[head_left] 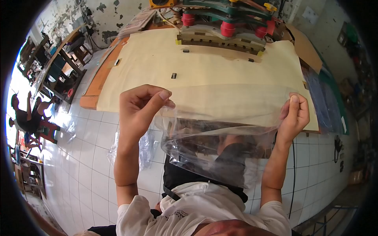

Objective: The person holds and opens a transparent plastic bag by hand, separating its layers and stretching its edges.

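A clear plastic sheet point(220, 131), perhaps a flat bag, stretches between my two hands at the near edge of the table and hangs in folds over my lap. At its left end, my left hand point(141, 106) pinches the upper edge between thumb and fingers. The right end is gripped by my right hand point(294, 116), thumb on top and fingers curled under. Through the plastic, the cream table covering point(145, 59) and my legs show.
At the back stands a green press machine point(232, 17) with red cylinders and a long metal bar. Small black blocks point(173, 76) sit on the covering. Bluish plastic sheets point(325, 102) lie at the right. Crumpled plastic point(145, 149) is on the floor. A person point(27, 116) sits far left.
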Tool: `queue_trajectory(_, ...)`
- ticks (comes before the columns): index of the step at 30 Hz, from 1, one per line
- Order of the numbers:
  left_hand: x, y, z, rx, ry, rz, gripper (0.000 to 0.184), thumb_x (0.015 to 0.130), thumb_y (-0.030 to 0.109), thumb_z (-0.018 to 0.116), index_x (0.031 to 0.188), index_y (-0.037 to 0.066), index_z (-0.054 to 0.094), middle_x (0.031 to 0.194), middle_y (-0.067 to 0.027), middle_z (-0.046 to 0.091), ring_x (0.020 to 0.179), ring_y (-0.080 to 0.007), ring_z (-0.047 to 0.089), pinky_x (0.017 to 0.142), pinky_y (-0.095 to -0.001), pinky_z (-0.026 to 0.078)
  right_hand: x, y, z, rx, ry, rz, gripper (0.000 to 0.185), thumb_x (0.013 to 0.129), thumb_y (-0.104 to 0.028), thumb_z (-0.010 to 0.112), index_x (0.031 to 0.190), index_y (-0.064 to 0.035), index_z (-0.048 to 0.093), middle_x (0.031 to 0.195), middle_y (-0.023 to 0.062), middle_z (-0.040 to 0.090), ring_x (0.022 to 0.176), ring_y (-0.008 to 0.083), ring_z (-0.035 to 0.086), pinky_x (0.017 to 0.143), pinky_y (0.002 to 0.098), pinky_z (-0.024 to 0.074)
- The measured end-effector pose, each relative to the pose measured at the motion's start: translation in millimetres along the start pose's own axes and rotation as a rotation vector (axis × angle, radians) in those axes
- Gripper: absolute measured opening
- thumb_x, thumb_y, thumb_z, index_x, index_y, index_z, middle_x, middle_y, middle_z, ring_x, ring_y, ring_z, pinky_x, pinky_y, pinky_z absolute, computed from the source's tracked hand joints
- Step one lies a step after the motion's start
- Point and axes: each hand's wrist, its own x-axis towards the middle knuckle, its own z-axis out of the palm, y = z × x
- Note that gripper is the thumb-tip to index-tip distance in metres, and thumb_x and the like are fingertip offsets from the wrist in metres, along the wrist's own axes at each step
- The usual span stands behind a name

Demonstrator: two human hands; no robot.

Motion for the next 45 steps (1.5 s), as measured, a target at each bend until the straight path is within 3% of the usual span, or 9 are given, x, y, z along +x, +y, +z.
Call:
queue_trajectory(18, -0.3, -0.9, 4.4, 0.008, 0.001, 0.013, 0.023, 0.091, 0.014, 0.059, 0.099, -0.007, 0.065, 0.086, -0.0132, 0.068, 0.085, -0.0172, 0.065, 0.081, -0.029, 0.05, 0.4, -5.3, 1.2, 0.027, 0.021, 0.005, 0.021, 0.097, -0.017, 0.051, 0.088, 0.0006, 0.058, 0.056, -0.0021, 0.045, 0.046, 0.0022, 0.033, 0.043, 0.0182, 0.0247)
queue_trajectory(21, 0.0, -2.5, 3.8, 0.022, -0.045, 0.008, 0.028, 0.093, 0.019, 0.056, 0.102, -0.007, 0.065, 0.09, -0.0138, 0.068, 0.09, -0.0177, 0.064, 0.085, -0.0298, 0.047, 0.1, -6.1, 1.6, 0.023, 0.029, -0.001, 0.021, 0.097, -0.018, 0.051, 0.087, 0.0003, 0.057, 0.056, -0.0023, 0.045, 0.046, 0.0022, 0.033, 0.043, 0.0181, 0.0246)
queue_trajectory(23, 0.2, -3.5, 8.4, -0.004, -0.117, -0.021, 0.038, 0.097, 0.029, 0.047, 0.103, -0.005, 0.062, 0.095, -0.0141, 0.067, 0.094, -0.0184, 0.062, 0.088, -0.0319, 0.045, -0.9, -7.3, 2.8, 0.043, 0.02, 0.006, 0.021, 0.097, -0.018, 0.052, 0.087, -0.0002, 0.057, 0.056, -0.0024, 0.045, 0.046, 0.0023, 0.033, 0.043, 0.0181, 0.0244)
queue_trajectory(29, 1.6, -15.8, 16.0, -0.154, -0.14, 0.064, 0.051, 0.099, 0.04, 0.032, 0.096, -0.005, 0.057, 0.091, -0.0176, 0.064, 0.091, -0.0235, 0.061, 0.087, -0.0347, 0.045, -1.9, -8.7, 3.6, 0.042, -0.004, 0.012, 0.02, 0.096, -0.017, 0.052, 0.087, -0.0007, 0.058, 0.056, -0.0023, 0.045, 0.046, 0.0024, 0.033, 0.042, 0.0182, 0.0242)
queue_trajectory(39, 4.6, -33.5, 10.9, -0.392, -0.219, 0.09, 0.057, 0.1, 0.045, 0.027, 0.093, -0.005, 0.054, 0.088, -0.0184, 0.062, 0.088, -0.0249, 0.062, 0.081, -0.0372, 0.049, -6.4, -6.0, 5.3, 0.089, -0.035, 0.053, 0.02, 0.096, -0.017, 0.051, 0.088, -0.0003, 0.057, 0.056, -0.0023, 0.044, 0.045, 0.003, 0.034, 0.041, 0.0185, 0.0249)
queue_trajectory(41, 3.8, -28.3, 22.6, -0.349, 0.101, 0.129, 0.06, 0.099, 0.051, 0.026, 0.087, -0.001, 0.055, 0.084, -0.0168, 0.06, 0.084, -0.0304, 0.061, 0.081, -0.0418, 0.047, -5.4, -4.6, 3.8, 0.078, -0.02, 0.064, 0.02, 0.096, -0.018, 0.051, 0.088, -0.0002, 0.057, 0.056, -0.0024, 0.044, 0.045, 0.003, 0.034, 0.041, 0.0186, 0.0256)
queue_trajectory(42, 4.8, -27.4, 23.1, -0.348, 0.1, 0.129, 0.06, 0.099, 0.051, 0.026, 0.087, -0.001, 0.055, 0.084, -0.0168, 0.06, 0.084, -0.0304, 0.061, 0.081, -0.0418, 0.047, -4.2, -4.3, 2.6, 0.079, -0.02, 0.065, 0.02, 0.096, -0.018, 0.051, 0.088, -0.0002, 0.057, 0.056, -0.0024, 0.044, 0.045, 0.003, 0.034, 0.041, 0.0186, 0.0256)
queue_trajectory(44, 9.8, -26.3, 22.9, -0.125, 0.226, 0.505, 0.063, 0.1, 0.048, 0.024, 0.081, -0.002, 0.056, 0.088, -0.0173, 0.062, 0.089, -0.0281, 0.062, 0.079, -0.0399, 0.051, -1.2, -4.5, 0.4, 0.09, -0.023, 0.081, 0.021, 0.096, -0.018, 0.051, 0.087, -0.0003, 0.058, 0.057, -0.0025, 0.044, 0.045, 0.0031, 0.034, 0.041, 0.0186, 0.0261)
queue_trajectory(45, 12.0, -25.5, 18.5, -0.124, 0.225, 0.504, 0.063, 0.1, 0.048, 0.024, 0.081, -0.002, 0.056, 0.088, -0.0173, 0.062, 0.089, -0.0281, 0.062, 0.079, -0.0399, 0.051, -0.3, -4.8, 0.0, 0.091, -0.023, 0.082, 0.021, 0.096, -0.018, 0.051, 0.087, -0.0003, 0.058, 0.057, -0.0025, 0.044, 0.045, 0.0031, 0.034, 0.041, 0.0186, 0.0261)
